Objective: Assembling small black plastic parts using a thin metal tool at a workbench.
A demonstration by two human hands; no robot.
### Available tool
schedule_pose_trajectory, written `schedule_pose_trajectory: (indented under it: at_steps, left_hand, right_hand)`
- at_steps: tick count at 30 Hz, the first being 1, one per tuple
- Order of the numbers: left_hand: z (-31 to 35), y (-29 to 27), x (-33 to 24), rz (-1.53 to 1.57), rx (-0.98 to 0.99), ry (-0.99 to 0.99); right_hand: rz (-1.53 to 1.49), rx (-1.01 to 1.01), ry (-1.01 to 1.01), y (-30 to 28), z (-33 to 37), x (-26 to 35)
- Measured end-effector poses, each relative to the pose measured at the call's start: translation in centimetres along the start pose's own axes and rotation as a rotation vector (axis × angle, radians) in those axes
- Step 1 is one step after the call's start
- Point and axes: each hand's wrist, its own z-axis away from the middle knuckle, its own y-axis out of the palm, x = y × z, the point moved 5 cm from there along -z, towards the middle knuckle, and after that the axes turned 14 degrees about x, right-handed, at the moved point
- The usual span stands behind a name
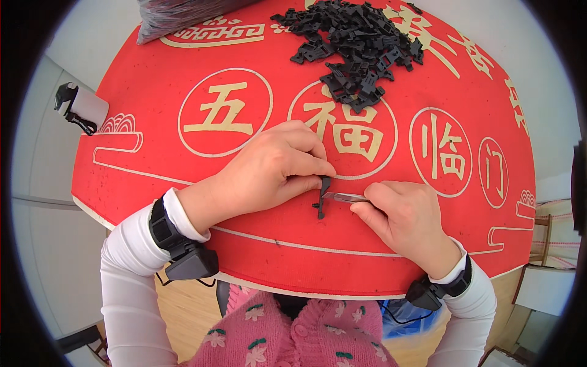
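Note:
Between the fingertips and thumb of my left hand (278, 168) is the upper end of a small black plastic part (321, 199), which points down toward me over the red mat. My right hand (406, 217) is closed around a slim metal-bladed craft knife (347, 197). Its tip meets the right side of the black part, near the part's middle. Most of the knife's handle is hidden inside my right fist. Beyond both hands lies a loose heap of similar black plastic parts (361, 46).
The red table mat (257, 257) carries gold characters and pale line patterns. A white bottle with a black lid (89, 109) is at the left edge. A grey plastic bag (177, 17) lies at the far left. Small dark scraps dot the mat.

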Motion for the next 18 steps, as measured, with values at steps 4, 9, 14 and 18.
schedule_pose_trajectory:
  at_steps: [4,9,14,18]
  left_hand:
    - [0.00,-0.01,-0.04,-0.001,0.002,0.000]
    - [0.02,-0.03,-0.10,-0.014,0.004,0.005]
    - [0.08,0.02,-0.14,-0.020,0.007,-0.007]
    - [0.17,0.00,-0.15,-0.031,0.002,-0.005]
  right_hand:
    - [0.002,0.011,0.000,-0.01,-0.03,0.08]
    - [0.000,0.037,0.011,0.02,0.06,0.14]
    - [0.003,0.046,0.016,-0.02,0.08,0.25]
    - [0.006,0.056,0.021,-0.06,0.07,0.30]
